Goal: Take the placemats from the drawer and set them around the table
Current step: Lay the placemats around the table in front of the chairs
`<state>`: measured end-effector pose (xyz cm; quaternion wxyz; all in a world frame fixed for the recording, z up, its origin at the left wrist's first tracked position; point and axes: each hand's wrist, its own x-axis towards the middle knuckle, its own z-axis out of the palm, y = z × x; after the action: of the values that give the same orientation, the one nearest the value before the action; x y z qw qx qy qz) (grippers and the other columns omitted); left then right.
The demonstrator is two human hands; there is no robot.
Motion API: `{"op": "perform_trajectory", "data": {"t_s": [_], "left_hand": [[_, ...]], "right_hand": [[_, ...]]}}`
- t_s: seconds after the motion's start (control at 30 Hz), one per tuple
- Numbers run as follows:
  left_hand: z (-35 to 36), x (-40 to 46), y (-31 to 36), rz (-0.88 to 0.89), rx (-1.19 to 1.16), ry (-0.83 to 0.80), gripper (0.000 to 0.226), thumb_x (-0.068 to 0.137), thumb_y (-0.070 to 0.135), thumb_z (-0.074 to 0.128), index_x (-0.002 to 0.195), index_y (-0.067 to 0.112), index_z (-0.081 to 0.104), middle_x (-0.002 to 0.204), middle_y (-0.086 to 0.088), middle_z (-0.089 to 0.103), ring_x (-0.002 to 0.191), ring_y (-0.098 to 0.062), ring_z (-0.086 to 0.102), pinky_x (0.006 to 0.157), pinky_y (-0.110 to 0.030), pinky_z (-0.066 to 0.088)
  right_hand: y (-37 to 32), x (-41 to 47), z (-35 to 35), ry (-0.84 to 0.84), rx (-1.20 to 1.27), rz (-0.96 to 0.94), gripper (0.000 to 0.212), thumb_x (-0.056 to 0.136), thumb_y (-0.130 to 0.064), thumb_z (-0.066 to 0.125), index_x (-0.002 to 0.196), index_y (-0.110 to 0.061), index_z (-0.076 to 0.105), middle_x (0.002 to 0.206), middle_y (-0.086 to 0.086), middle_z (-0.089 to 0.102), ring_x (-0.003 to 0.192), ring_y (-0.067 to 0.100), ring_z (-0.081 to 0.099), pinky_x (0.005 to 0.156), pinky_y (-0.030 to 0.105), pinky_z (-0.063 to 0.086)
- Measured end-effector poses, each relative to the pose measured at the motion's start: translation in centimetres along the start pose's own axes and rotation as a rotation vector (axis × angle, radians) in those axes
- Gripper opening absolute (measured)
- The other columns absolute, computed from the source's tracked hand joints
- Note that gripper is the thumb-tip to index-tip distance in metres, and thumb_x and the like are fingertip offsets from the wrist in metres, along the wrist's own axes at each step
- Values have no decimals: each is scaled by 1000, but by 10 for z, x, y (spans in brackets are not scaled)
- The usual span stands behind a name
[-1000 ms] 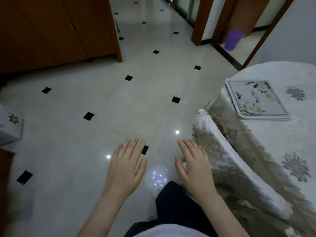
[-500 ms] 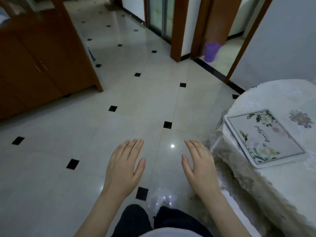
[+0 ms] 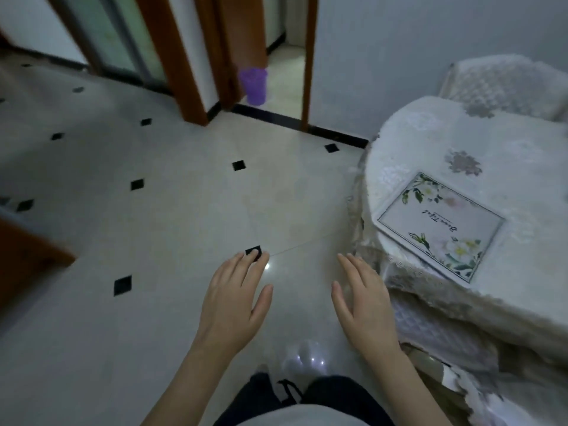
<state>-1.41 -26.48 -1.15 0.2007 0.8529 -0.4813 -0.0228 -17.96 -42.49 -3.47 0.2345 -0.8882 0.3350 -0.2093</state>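
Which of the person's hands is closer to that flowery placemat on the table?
The right hand. It hovers open just left of the table edge, below the placemat. The left hand is farther left, over the floor.

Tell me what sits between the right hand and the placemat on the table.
Nothing visible does. The right hand hovers open over the floor; the placemat lies flat near the table edge, across open air.

White floral placemat (image 3: 440, 225); purple bin (image 3: 253, 86); cream black-diamond floor (image 3: 153, 241).
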Motion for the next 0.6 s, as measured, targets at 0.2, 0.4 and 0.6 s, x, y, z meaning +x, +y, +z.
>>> {"op": "perform_trajectory", "data": {"t_s": [0.2, 0.4, 0.6], "left_hand": [[1, 86, -17, 289, -58, -93, 53, 97, 40, 32, 138, 11, 50, 136, -7, 55, 127, -26, 49, 108, -40, 35], [35, 170, 7, 568, -162, -178, 50, 96, 35, 37, 134, 7, 53, 131, -8, 58, 121, -25, 52, 105, -37, 35], [79, 251, 45, 688, -167, -269, 51, 97, 39, 33, 136, 11, 52, 132, -6, 57, 121, -26, 53, 100, -43, 44]], "right_hand": [[-7, 16, 5, 145, -60, 213, 53, 94, -39, 39, 137, -11, 52, 139, 5, 54, 132, 20, 45, 108, 43, 39], [18, 33, -11, 282, -127, 460, 51, 96, -40, 37, 139, -15, 49, 140, 2, 52, 132, 17, 44, 108, 42, 39], [69, 75, -19, 344, -111, 603, 55, 95, -44, 34, 142, -17, 47, 144, 0, 48, 134, 17, 42, 107, 43, 39]]}}
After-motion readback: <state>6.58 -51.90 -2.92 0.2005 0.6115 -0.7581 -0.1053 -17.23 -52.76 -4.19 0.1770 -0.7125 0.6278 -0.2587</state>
